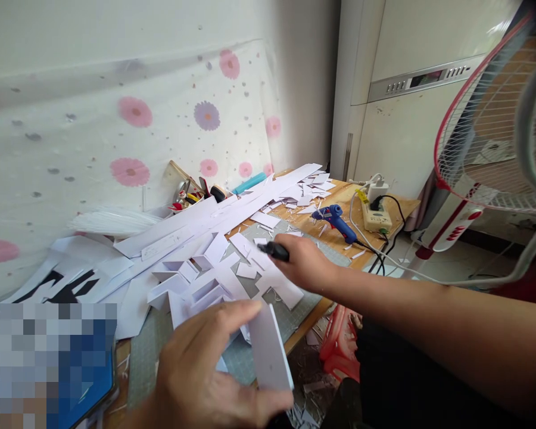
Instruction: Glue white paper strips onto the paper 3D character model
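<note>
My left hand (pixel 205 363), near the bottom middle, grips a small white board piece (pixel 270 348) upright by its top and bottom ends, between fingers and thumb. Farther back and to the right, my right hand (pixel 301 262) is closed on a black tool (pixel 274 251), whose blurred tip points left. Folded white board shapes (pixel 205 289) lie between and left of the hands on a grey-green cutting mat (pixel 148 351). A flat white cut-out (pixel 288 289) rests just below my right hand.
Behind my right hand lies a blue glue gun (pixel 335 221), with a power strip (pixel 376 214) and cables beyond. A fan (pixel 486 137) stands right, a red stool (pixel 339 342) below the table edge. Long white strips (pixel 250 202) and scraps cover the back; a blurred-out device (pixel 93 375) lies lower left.
</note>
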{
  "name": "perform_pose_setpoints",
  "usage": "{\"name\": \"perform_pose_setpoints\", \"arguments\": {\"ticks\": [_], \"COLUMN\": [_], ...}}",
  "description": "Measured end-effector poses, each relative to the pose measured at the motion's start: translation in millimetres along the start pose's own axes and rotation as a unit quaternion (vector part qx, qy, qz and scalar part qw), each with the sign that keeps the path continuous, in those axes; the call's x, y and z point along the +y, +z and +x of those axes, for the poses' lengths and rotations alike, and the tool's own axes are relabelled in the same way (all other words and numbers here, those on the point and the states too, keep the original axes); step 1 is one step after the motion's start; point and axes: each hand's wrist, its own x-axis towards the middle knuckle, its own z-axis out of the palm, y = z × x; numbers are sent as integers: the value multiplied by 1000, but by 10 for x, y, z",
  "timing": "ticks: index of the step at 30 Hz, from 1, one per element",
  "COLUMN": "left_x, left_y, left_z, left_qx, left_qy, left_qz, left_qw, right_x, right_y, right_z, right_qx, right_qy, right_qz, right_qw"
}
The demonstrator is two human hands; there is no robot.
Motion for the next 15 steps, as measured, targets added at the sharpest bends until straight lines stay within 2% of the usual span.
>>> {"name": "perform_pose_setpoints", "arguments": {"ticks": [3,6,10,12,15], "left_x": [-9,-81,-160,-173,-176], "left_y": [-3,-1,15,23,36], "left_z": [101,142,130,126,134], "left_qx": [-2,-3,-3,-4,-9], "left_qy": [97,96,94,98,106], "left_qz": [130,194,246,253,251], "left_qw": [987,976,965,962,962], "right_x": [45,15,-91,-134,-178], "right_y": [-42,-77,-72,-54,-30], "right_z": [83,55,-79,-129,-159], "right_qx": [-17,-63,-177,-217,-244], "right_qy": [95,115,93,76,69], "right_qz": [58,175,399,446,484], "right_qw": [994,976,895,865,838]}}
